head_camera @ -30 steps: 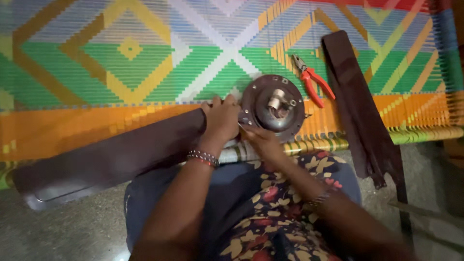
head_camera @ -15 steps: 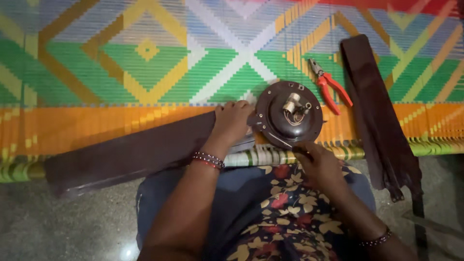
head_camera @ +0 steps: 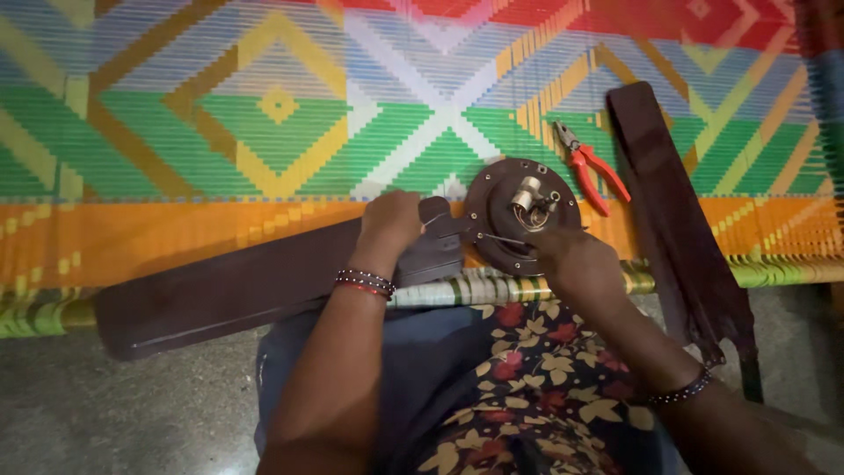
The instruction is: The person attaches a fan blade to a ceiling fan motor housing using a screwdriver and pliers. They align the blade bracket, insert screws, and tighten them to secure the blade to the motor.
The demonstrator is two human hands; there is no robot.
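Head view. Round dark-brown metal fan motor hub (head_camera: 522, 215), disc-shaped, with a pale metal shaft stub and a tangle of copper-coloured wire at its centre; small screw holes show around the rim. It lies on the near edge of a woven cot (head_camera: 264, 132), whose surface is flat plastic strapping in a diamond pattern of green, yellow, orange, white, blue and red.

A long, flat, dark-brown fan blade (head_camera: 229, 295), matte with a slight sheen, runs left from the hub along the cot's edge; its bracket end meets the hub rim. A second blade (head_camera: 668, 220) of the same colour lies right of the hub, its far end on the cot and its near end hanging past the edge. Red-handled pliers (head_camera: 591, 167) lie between hub and second blade, touching neither hand.

Left hand (head_camera: 391, 224): grip curled down, pressing on the bracket end of the first blade; beaded bracelet (head_camera: 365, 283) at the wrist. Right hand (head_camera: 576, 264): fingers closed at the near rim of the hub; what, if anything, is pinched cannot be told.

Below the cot edge: floral-print cloth (head_camera: 536, 369) over the lap and a speckled grey stone floor (head_camera: 88, 413).
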